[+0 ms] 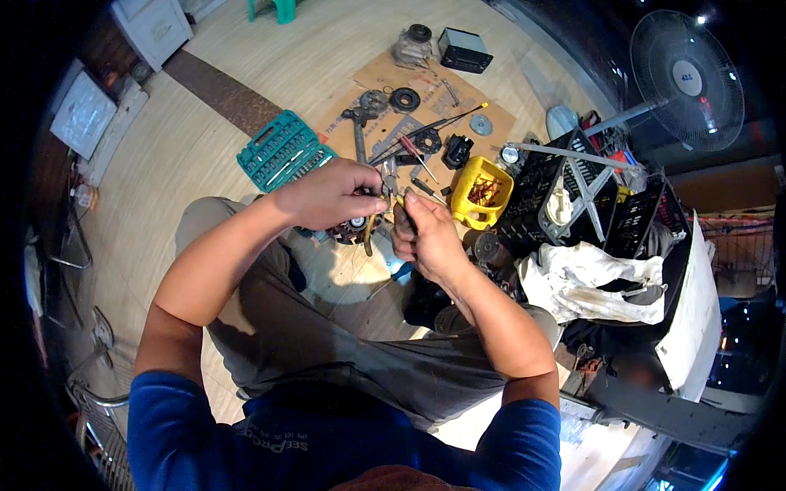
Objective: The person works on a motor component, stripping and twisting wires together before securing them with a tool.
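Observation:
My right hand [431, 236] is closed round one handle of a pair of pliers [390, 173] with yellowish grips. The other handle hangs loose below, so the handles stand apart. Against the pliers, near their jaws, my left hand [334, 193] has thumb and fingers pinched together; whatever lies between them is too small to tell. Just beneath the hands sits a round part with copper-coloured windings [350, 232], partly covered by the left hand. A red-handled screwdriver [416, 154] lies on the cardboard sheet [368, 80] beyond the pliers.
An open teal socket set [282, 147] lies to the left. A cut yellow jug [483, 190] holding reddish bits stands right of my hands. Black crates [532, 196], a white cloth [589, 278] and a fan [686, 78] are further right. Metal rings [404, 100] and a car radio [465, 51] lie ahead.

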A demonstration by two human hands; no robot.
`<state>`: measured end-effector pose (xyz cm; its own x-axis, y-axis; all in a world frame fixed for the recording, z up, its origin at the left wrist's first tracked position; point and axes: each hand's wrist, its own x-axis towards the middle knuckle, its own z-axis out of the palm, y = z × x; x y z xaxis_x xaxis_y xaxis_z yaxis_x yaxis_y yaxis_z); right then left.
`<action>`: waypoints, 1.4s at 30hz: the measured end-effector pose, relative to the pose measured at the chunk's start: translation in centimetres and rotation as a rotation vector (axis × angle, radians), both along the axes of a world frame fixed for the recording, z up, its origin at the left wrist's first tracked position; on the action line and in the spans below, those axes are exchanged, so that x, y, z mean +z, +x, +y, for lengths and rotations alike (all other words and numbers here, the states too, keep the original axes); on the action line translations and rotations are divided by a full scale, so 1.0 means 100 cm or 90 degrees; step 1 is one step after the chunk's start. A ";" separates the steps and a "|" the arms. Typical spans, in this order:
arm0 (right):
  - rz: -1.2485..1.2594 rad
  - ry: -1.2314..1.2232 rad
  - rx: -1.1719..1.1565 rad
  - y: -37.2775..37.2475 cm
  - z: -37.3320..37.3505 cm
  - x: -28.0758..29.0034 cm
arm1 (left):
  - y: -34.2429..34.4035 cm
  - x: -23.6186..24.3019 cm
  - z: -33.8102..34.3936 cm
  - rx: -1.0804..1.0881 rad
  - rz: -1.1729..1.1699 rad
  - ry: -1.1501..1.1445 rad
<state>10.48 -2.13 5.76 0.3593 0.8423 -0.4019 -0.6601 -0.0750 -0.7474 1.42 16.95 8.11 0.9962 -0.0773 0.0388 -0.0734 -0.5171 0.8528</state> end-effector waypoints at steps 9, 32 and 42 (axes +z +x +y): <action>-0.058 -0.019 0.028 0.015 -0.001 0.004 | -0.001 -0.003 0.007 0.026 0.039 -0.029; -0.401 0.054 -0.078 0.009 0.001 0.007 | 0.003 -0.009 -0.010 0.062 0.190 -0.027; -0.306 0.070 -0.039 0.009 -0.002 0.009 | 0.000 -0.007 -0.005 0.091 0.148 -0.126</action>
